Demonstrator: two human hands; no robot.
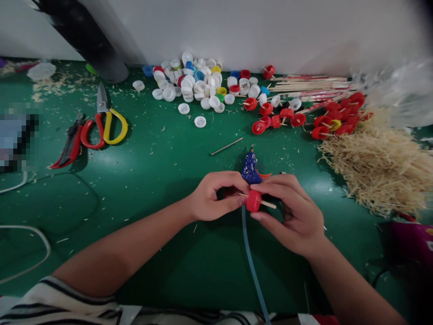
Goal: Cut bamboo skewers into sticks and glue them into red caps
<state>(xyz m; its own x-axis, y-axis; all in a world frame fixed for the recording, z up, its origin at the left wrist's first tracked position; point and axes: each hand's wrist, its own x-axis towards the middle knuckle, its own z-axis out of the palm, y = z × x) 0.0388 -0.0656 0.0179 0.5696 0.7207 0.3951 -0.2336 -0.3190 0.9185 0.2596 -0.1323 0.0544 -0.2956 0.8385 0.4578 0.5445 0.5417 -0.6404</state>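
A red bottle cap (253,201) with a thin wooden stick (269,205) through it is held between both hands near the middle of the view. My left hand (219,196) pinches the stick's thin end on the cap's left side. The fingertips and thumb of my right hand (294,212) close on the cap's top and lower edge, while the stick's thicker end points right. Just beyond the fingers lies a blue tool (251,167) with an orange part, dusted with wood bits; a blue cord (250,253) runs below my hands toward my body.
Loose caps (192,83), red caps on sticks (333,117) and wooden sticks (311,85) line the back of the green table (149,153). Scissors (107,122) and red pliers (69,146) lie left, by a black cylinder (84,40). Shredded straw (382,162) is right; a nail (227,146) lies ahead.
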